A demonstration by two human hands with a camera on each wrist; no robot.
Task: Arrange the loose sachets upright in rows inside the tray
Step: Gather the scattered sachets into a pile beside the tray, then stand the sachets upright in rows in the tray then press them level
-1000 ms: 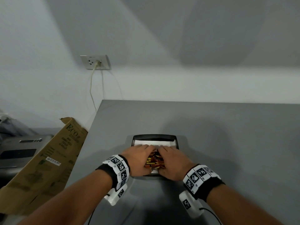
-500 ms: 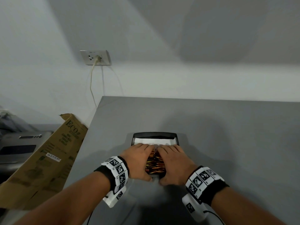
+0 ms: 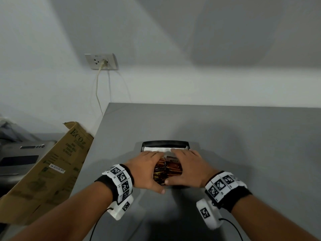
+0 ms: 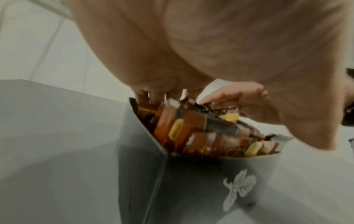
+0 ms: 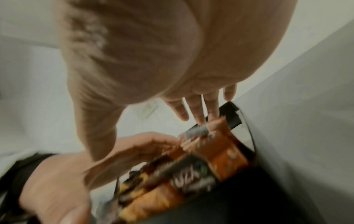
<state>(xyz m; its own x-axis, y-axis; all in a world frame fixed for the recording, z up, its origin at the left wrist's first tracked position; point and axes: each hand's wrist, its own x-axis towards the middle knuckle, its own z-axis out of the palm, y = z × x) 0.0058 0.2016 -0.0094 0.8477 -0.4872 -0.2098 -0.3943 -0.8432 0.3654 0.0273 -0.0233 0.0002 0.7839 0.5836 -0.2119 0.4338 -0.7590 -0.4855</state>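
Sachets [image 3: 167,168] packed in tray [image 3: 165,143] | left hand [image 3: 146,168] fingers, right hand [image 3: 188,166] fingers extended, pressing sachets

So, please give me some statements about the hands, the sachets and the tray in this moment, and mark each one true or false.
1. Both hands are at the tray. True.
2. The sachets lie scattered on the grey table. False: they sit inside the tray, between the hands.
3. The left hand and right hand flank the sachets. True.
4. The tray is white. False: it is black.
5. A cardboard box leans beside the table. True.
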